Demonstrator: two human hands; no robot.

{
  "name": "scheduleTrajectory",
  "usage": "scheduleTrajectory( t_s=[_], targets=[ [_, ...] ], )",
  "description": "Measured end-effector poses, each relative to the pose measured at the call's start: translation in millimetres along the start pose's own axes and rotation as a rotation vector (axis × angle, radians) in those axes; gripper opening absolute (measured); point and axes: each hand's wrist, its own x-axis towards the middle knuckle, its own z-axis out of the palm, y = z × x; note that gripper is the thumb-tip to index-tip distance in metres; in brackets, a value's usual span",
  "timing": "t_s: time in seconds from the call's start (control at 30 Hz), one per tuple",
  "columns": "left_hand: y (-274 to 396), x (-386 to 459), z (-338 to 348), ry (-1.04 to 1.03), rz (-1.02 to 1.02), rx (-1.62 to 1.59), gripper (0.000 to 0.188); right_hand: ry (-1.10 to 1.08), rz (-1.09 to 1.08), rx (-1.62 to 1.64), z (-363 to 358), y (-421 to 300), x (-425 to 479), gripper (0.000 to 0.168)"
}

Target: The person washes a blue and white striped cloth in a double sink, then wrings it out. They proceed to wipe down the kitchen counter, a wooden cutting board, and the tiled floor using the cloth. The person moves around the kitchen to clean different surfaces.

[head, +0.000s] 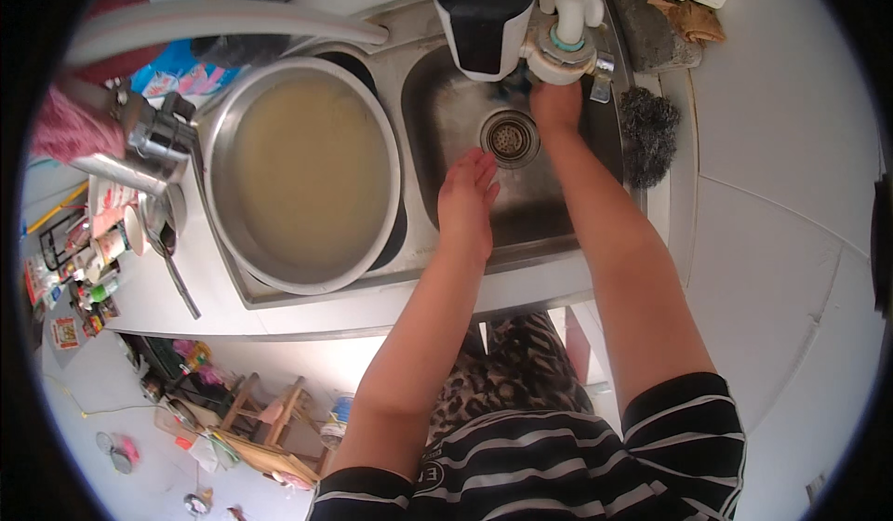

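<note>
My left hand (466,196) hovers over the near left side of the steel sink basin (453,102), fingers extended and nothing in it. Just beyond its fingertips is the round drain strainer (510,138). My right hand (557,108) reaches to the far right of the basin, below the white plastic tap fitting (558,57). That fitting hides its fingers, so I cannot tell whether they hold anything. A black and white appliance (486,18) overhangs the back of the basin. To the left, a large round metal basin (215,165) contains cloudy yellowish water.
A ball of steel wool (650,137) lies on the right rim, near a grey block (652,32). A thick pale hose (230,22) crosses the back left. A ladle (171,256) rests on the white counter (230,322) at left. Below stands a wooden stool (268,409).
</note>
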Motion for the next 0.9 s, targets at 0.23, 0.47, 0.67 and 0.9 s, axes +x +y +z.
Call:
scheduleTrajectory(
  t_s=[0.23,0.47,0.67,0.9],
  targets=[
    [-12.1,-2.6,-3.8,0.034,-0.05,0.005,0.045,-0.082,-0.108,-0.156,33.4,-19.0,-32.4,0.039],
    [3.0,3.6,0.5,0.104,0.124,0.063,0.044,-0.38,-0.795,-0.14,45.0,-28.2,-84.6,0.037],
    [20.4,-9.9,-7.5,0.063,0.161,0.104,0.048,-0.36,-0.473,-0.458,-7.2,19.9,-42.4,0.027],
    [46.8,-55.4,-26.2,-0.019,0.138,0.009,0.05,-0.736,0.159,-0.552,-26.7,18.6,-86.0,0.037]
  ],
)
